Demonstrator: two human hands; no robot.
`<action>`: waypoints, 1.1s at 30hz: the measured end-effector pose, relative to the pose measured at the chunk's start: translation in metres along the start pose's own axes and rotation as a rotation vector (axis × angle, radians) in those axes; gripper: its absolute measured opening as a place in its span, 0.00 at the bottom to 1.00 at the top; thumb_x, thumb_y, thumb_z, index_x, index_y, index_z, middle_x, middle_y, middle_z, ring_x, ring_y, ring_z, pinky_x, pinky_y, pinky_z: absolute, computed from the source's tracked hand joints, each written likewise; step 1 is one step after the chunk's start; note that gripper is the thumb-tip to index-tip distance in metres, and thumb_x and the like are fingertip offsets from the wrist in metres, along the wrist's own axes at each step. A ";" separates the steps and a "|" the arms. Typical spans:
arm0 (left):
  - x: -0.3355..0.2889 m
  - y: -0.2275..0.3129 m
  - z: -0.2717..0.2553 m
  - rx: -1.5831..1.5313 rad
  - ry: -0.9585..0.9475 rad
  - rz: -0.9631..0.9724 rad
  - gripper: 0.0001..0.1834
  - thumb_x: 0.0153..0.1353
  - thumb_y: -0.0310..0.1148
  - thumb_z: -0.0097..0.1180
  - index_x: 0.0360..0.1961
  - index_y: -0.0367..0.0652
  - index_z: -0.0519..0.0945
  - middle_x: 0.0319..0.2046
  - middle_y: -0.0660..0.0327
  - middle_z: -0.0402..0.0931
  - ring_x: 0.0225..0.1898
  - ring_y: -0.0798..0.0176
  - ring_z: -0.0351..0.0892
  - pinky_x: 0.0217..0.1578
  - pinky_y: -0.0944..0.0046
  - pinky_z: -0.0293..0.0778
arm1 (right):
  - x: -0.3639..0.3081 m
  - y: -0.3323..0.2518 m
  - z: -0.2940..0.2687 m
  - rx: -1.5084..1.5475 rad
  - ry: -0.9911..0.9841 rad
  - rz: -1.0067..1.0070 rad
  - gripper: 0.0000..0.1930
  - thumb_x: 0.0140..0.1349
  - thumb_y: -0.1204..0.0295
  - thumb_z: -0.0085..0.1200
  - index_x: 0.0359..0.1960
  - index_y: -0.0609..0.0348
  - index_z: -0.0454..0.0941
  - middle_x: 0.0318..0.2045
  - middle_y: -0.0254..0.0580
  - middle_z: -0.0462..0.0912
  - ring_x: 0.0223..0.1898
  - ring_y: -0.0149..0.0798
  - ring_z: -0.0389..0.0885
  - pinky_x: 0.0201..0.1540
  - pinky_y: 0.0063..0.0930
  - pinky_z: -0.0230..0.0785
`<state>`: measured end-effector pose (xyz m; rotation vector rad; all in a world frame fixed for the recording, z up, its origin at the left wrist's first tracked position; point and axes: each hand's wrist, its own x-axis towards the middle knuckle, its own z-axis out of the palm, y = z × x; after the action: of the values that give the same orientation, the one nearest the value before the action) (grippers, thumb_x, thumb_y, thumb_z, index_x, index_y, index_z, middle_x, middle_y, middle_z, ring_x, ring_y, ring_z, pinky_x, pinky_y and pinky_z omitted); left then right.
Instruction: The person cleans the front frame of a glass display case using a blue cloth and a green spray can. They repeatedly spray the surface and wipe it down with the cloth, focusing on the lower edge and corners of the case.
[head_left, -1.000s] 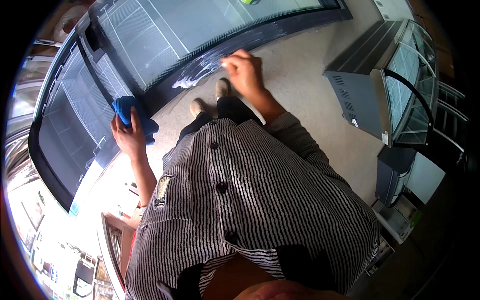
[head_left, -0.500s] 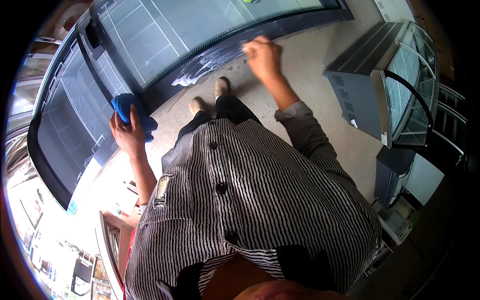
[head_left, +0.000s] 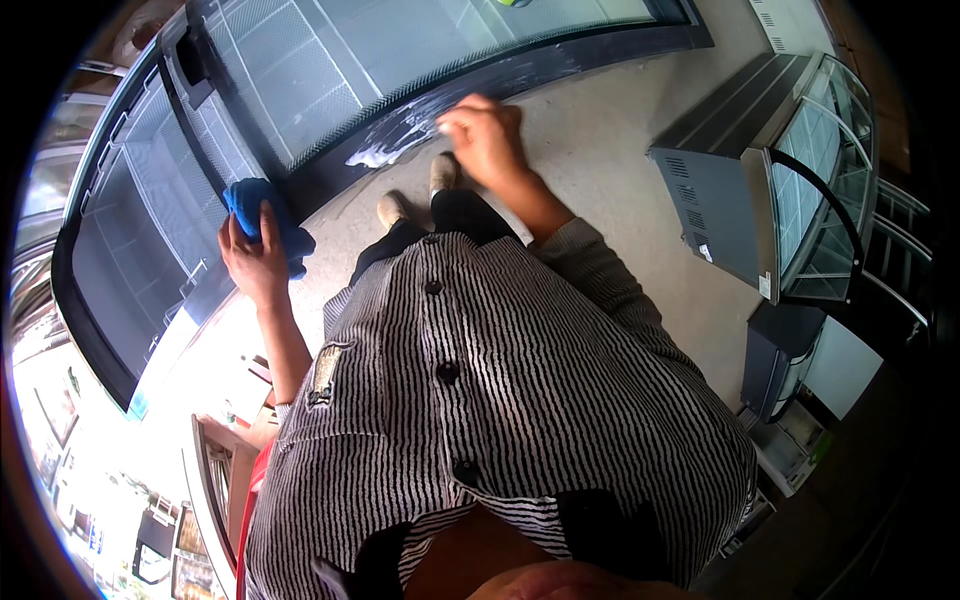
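Note:
My left hand (head_left: 258,262) is closed round a bunched blue cloth (head_left: 252,200), holding it at the edge of a large glass-topped display case (head_left: 300,70). My right hand (head_left: 485,142) is closed, fingers curled toward the case's dark front panel (head_left: 520,72). A small pale bit shows at its fingertips, but what it is I cannot make out; nor can I tell whether the fingers touch the panel. White, streaky smears (head_left: 385,145) spread over the panel to the left of this hand.
My shoes (head_left: 443,172) stand on the concrete floor (head_left: 620,150) close to the case. At the right is a smaller grey display case (head_left: 730,165) with curved glass, and a dark box-shaped unit (head_left: 778,355) is below it. A wooden frame (head_left: 225,470) stands at the lower left.
My right hand has swept left along the front panel, toward the white smears. The left hand and the blue cloth have stayed nearly in place.

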<state>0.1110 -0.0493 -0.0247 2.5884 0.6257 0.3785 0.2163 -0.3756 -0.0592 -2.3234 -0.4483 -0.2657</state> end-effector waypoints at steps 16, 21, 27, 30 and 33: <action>0.002 -0.001 0.002 -0.010 0.005 0.013 0.28 0.61 0.51 0.62 0.49 0.35 0.81 0.48 0.46 0.78 0.48 0.40 0.78 0.50 0.49 0.72 | -0.003 0.007 -0.004 0.027 0.002 0.038 0.05 0.51 0.83 0.60 0.27 0.59 0.84 0.28 0.40 0.83 0.28 0.43 0.83 0.33 0.32 0.75; 0.001 -0.008 0.003 0.005 -0.018 -0.012 0.30 0.62 0.53 0.61 0.51 0.36 0.81 0.50 0.47 0.77 0.50 0.42 0.78 0.51 0.51 0.73 | -0.007 -0.012 0.021 0.042 -0.025 -0.099 0.06 0.49 0.82 0.62 0.27 0.57 0.85 0.26 0.37 0.84 0.26 0.38 0.83 0.32 0.31 0.75; 0.002 -0.009 0.003 0.036 -0.032 -0.017 0.30 0.62 0.54 0.61 0.52 0.37 0.80 0.51 0.46 0.77 0.51 0.43 0.79 0.52 0.52 0.73 | -0.008 -0.003 0.023 0.109 -0.077 0.000 0.05 0.51 0.82 0.62 0.28 0.57 0.85 0.30 0.39 0.83 0.30 0.40 0.83 0.35 0.32 0.74; 0.001 -0.005 0.003 0.034 -0.030 -0.024 0.30 0.62 0.54 0.61 0.53 0.37 0.80 0.51 0.47 0.77 0.52 0.43 0.78 0.53 0.52 0.73 | -0.005 -0.044 0.027 -0.011 0.000 -0.163 0.05 0.49 0.80 0.64 0.26 0.55 0.85 0.27 0.34 0.83 0.30 0.39 0.81 0.39 0.34 0.70; 0.001 -0.011 0.003 0.039 -0.007 0.004 0.30 0.62 0.54 0.61 0.52 0.36 0.80 0.51 0.47 0.77 0.52 0.43 0.78 0.53 0.52 0.72 | -0.002 0.004 0.010 0.092 0.034 0.062 0.04 0.50 0.79 0.64 0.27 0.56 0.85 0.29 0.38 0.84 0.32 0.40 0.83 0.38 0.34 0.74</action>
<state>0.1084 -0.0412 -0.0325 2.6277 0.6313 0.3623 0.2165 -0.3724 -0.0695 -2.2354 -0.3631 -0.2496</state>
